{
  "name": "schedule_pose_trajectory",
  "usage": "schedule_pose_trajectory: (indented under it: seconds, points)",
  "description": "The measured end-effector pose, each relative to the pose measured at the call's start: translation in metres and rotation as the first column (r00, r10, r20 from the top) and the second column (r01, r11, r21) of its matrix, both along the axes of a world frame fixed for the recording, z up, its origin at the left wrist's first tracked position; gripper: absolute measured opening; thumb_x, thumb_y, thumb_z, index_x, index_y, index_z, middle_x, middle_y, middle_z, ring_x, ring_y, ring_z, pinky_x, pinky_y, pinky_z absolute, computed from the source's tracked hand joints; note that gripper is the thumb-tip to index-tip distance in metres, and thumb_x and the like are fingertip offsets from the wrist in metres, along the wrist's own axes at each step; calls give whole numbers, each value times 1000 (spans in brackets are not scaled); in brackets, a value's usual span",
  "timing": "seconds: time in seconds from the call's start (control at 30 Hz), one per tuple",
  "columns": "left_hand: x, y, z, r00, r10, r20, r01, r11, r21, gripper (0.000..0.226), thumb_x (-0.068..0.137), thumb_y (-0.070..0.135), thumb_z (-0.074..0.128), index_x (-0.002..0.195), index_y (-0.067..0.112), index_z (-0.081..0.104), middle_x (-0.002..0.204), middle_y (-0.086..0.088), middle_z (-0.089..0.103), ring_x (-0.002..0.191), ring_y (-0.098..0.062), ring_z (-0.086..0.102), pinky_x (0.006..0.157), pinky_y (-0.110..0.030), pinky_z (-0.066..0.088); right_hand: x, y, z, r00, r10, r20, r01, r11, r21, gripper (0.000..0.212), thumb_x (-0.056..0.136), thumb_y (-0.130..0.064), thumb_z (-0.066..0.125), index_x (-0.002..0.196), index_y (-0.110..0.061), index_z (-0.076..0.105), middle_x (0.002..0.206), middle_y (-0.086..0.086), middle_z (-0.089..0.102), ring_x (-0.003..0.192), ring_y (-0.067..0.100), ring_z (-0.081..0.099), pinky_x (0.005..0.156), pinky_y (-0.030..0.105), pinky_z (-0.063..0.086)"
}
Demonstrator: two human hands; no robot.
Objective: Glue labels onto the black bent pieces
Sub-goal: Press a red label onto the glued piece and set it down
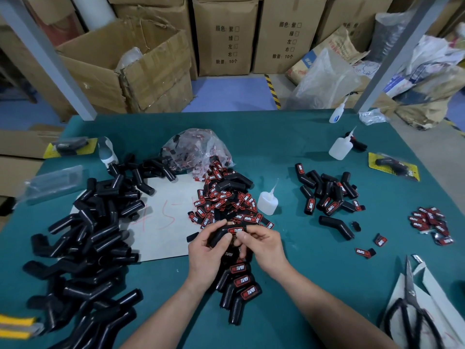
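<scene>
A teal tabletop point(314, 273) bears a heap of black bent pieces point(83, 248) at left, with red-and-black labels point(226, 200) at centre. A glue bottle point(268, 201) stands beside the labels; scissors point(410, 306) lie lower right.

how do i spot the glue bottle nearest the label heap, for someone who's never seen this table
On the green table, find the big heap of red-and-black labels in the middle. The glue bottle stands upright at that heap's right edge. Unlike the second bottle and the blue-labelled bottle, both further back on the right, it sits beside the labels.
</scene>
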State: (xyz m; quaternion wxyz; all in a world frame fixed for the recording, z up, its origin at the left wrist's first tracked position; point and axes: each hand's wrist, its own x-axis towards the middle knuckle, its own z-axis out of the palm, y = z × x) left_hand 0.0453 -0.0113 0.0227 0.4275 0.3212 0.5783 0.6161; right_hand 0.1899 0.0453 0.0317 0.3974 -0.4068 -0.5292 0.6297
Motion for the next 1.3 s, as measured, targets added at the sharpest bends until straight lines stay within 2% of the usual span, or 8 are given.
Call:
schedule_pose_trajectory:
  seconds: [0.23,0.57,0.63,0.73,0.83,0.9,1.1,1.3]
  points:
    - [-2,0,1,999,-23,30,23,1000,-10,36,79,20,79,109,39,77,103,-1,79,95,-12,74,85,-20,55,-1,-5,0,1000,4,3,-4,1000,24,18,92,-30,68,83,-16,74,69,3,65,55,15,57,56,23,48]
    - [-2,1,0,997,-16,82,15,1000,13,26,88,-1,76,110,13,73,95,-3,79,85,-10,73,77,-19,56,0,-5,-3,998,58,-35,-57,998,36,24,97,-28,62,88,-7,72,75,5,66,59,19,60,59,26,50]
    - [-3,2,-1,996,17,87,-17,1000,5,27,89,-2,74,109,16,74,97,-5,79,87,-12,73,80,-20,56,-1,-6,-3,995,29,-92,-30,999,-10,27,99,-29,57,98,-7,72,78,11,68,56,24,61,58,27,49]
    - [-3,3,-4,997,31,69,-31,999,7,32,88,-3,75,108,23,75,102,-4,80,91,-12,73,84,-20,56,-2,-7,-5,994,-53,-100,49,998,-46,28,90,-26,67,105,-3,68,74,13,70,49,23,60,53,29,51]
    - [0,1,-5,1000,-10,-4,10,1000,27,41,88,-4,76,105,33,78,105,1,79,96,-10,74,85,-17,54,-1,-6,-5,1000,-4,-24,4,1000,-26,8,88,-15,71,90,-9,75,70,8,70,46,18,57,50,25,49]
    - [1,-2,-3,999,-30,-39,33,997,68,45,88,-2,77,107,39,77,109,4,79,101,-11,74,88,-16,53,0,-5,-3,1000,5,10,-5,1000,-10,9,88,-20,72,80,-16,75,66,6,69,43,16,55,46,22,45]
    - [1,-5,5,999,-25,-24,28,991,131,28,80,31,78,107,39,78,112,4,78,103,-11,74,89,-17,53,1,-8,0,999,31,-34,-31,999,17,9,87,-29,74,84,-20,76,67,6,69,46,17,58,49,22,47]
    - [3,-6,5,998,-59,-2,58,987,153,26,82,33,78,108,37,78,113,2,78,103,-12,74,89,-18,54,1,-7,0,999,14,-33,-14,1000,11,9,86,-29,74,81,-22,76,65,4,68,46,14,58,49,20,47]
